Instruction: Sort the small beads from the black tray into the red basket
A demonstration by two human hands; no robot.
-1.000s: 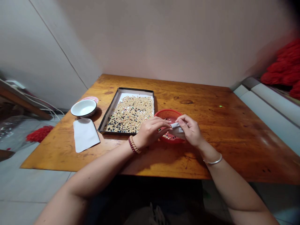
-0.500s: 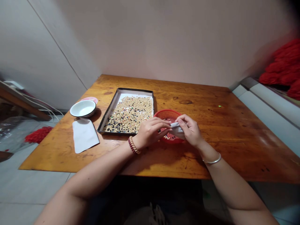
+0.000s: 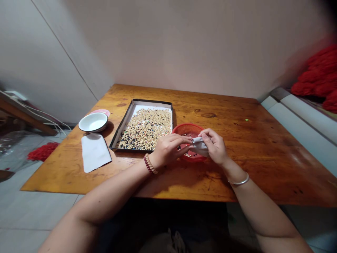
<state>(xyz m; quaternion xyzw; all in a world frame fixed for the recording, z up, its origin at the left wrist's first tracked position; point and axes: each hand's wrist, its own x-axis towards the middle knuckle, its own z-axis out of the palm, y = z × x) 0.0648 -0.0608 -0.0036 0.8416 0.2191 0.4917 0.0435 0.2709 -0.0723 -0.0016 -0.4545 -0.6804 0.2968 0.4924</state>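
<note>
My right hand [image 3: 214, 146] is closed on a whitish cloth [image 3: 200, 149], pinching its curled upper edge between thumb and fingers. My left hand [image 3: 170, 147] faces it from the left, its fingers drawn together with a tiny reddish bead [image 3: 187, 144] at the tips. Both hands are over a red plastic basket [image 3: 187, 127], and the cloth hides part of its inside. Several light and dark beads [image 3: 187, 155] lie in the basket. Left of it is a black-edged shallow tray [image 3: 126, 150], spread with many small beads [image 3: 150, 130], mostly cream, with black and coloured ones mixed in.
A white dark-rimmed bowl [image 3: 93, 121] stands at the table's left, partly over a pink disc [image 3: 104, 112]. Before it lies a flat white sheet [image 3: 96, 153]. A tiny green piece [image 3: 246, 119] rests on the wooden table [image 3: 252, 154]. Red bundles [image 3: 316, 77] are piled at right.
The white cloth's edge has turned a little, so a curled opening shows now. The left fingertips have shifted slightly, and a reddish spot shows at them. The tray and bowl have stayed put.
</note>
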